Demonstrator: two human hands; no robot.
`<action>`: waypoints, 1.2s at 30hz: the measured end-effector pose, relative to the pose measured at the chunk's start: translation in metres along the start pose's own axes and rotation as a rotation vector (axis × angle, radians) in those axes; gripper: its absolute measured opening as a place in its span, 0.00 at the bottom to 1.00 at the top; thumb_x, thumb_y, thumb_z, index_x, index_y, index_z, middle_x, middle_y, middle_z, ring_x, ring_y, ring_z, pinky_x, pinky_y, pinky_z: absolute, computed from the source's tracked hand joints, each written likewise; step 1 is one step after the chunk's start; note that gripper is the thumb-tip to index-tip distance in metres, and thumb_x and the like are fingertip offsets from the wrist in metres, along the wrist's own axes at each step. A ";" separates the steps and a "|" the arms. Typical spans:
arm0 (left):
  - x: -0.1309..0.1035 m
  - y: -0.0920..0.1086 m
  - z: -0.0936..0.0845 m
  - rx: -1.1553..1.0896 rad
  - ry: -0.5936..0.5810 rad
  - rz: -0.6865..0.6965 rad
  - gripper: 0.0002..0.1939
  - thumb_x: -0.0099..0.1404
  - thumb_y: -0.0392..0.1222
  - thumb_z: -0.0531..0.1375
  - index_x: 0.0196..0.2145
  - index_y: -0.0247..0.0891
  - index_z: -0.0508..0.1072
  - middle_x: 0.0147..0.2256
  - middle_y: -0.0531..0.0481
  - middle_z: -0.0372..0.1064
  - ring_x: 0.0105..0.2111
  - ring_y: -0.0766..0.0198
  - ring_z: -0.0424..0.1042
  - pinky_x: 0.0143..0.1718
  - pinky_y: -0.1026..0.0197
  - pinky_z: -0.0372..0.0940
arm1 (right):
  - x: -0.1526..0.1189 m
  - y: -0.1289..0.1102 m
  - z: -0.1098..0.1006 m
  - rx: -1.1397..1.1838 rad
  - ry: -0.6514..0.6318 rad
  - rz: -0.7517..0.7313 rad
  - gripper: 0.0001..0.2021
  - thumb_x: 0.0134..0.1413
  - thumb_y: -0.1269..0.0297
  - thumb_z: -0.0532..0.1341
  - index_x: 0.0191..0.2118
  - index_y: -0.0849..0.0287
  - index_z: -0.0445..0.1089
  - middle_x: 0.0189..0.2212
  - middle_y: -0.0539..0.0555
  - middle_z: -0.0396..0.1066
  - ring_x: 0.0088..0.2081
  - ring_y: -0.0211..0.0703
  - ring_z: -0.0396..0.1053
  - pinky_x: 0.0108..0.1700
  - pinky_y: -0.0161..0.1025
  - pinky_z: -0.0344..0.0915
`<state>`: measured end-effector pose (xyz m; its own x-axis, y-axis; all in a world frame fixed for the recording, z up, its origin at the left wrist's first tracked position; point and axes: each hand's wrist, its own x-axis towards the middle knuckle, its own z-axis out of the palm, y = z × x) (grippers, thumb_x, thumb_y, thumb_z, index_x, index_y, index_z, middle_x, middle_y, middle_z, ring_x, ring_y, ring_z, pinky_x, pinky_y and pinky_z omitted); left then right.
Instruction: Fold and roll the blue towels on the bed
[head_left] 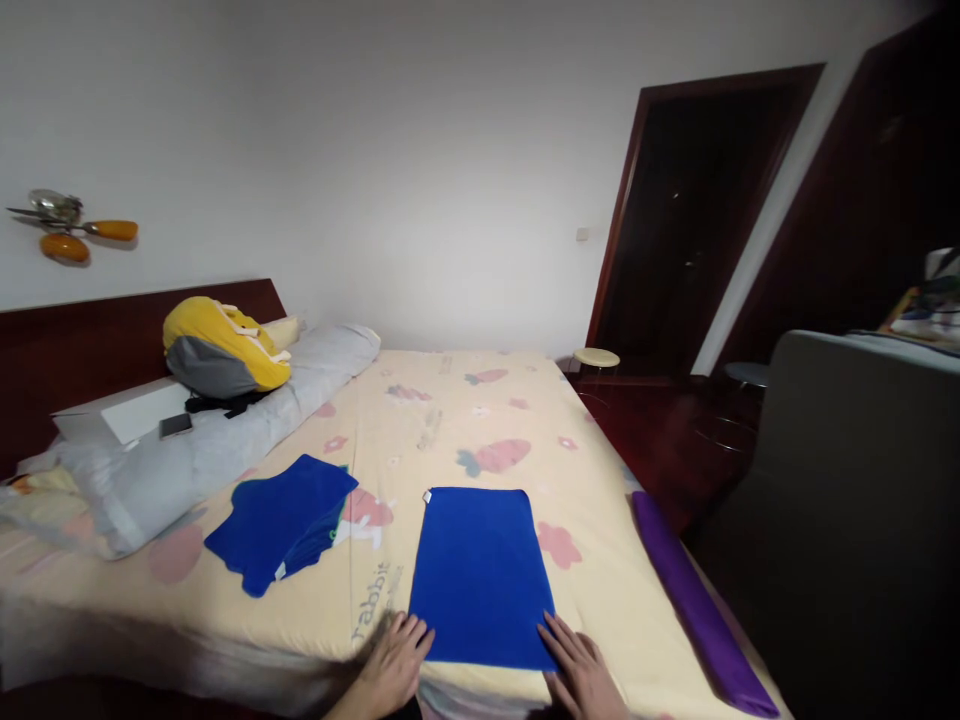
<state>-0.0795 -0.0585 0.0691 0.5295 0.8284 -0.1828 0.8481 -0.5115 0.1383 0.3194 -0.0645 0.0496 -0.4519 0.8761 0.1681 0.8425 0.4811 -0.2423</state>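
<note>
Pinning near edge of flat blue rectangular microfibre cloth point(480, 575): left hand point(394, 665) at its left corner, right hand point(581, 675) at its right, both with fingers spread, flat, gripping nothing. Risk: uneven pull skews cloth on the yellow printed bedsheet point(450, 420).

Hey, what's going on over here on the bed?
A person is leaning over a bed with a blue towel spread flat in front of them. The left hand rests at its near left corner and the right hand at its near right corner, fingers flat. A second blue cloth lies loosely piled to the left, and a purple cloth runs along the bed's right edge. A yellow and grey bag sits on the pillows.
</note>
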 end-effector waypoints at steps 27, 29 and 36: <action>-0.003 -0.009 -0.040 -0.474 0.220 -0.211 0.13 0.54 0.31 0.54 0.34 0.43 0.73 0.37 0.51 0.74 0.42 0.63 0.69 0.49 0.62 0.59 | 0.032 -0.008 -0.027 0.492 -0.118 0.350 0.13 0.41 0.63 0.52 0.29 0.57 0.73 0.29 0.53 0.77 0.34 0.46 0.73 0.38 0.39 0.66; -0.002 -0.011 -0.035 -0.524 0.237 -0.236 0.13 0.57 0.32 0.53 0.36 0.43 0.73 0.37 0.51 0.74 0.42 0.63 0.70 0.48 0.62 0.60 | 0.032 -0.008 -0.025 0.507 -0.091 0.389 0.14 0.40 0.62 0.52 0.31 0.57 0.73 0.31 0.53 0.77 0.36 0.47 0.73 0.41 0.40 0.65; 0.018 -0.020 -0.015 -0.645 0.318 -0.397 0.09 0.60 0.38 0.53 0.36 0.40 0.72 0.29 0.54 0.69 0.33 0.66 0.69 0.38 0.65 0.63 | 0.034 -0.008 -0.021 0.524 0.025 0.488 0.14 0.45 0.54 0.52 0.29 0.56 0.69 0.27 0.53 0.76 0.32 0.48 0.72 0.38 0.42 0.65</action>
<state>-0.0873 -0.0295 0.0779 0.0788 0.9948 -0.0643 0.7410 -0.0153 0.6713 0.3034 -0.0389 0.0778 -0.0478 0.9973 -0.0564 0.6923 -0.0076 -0.7215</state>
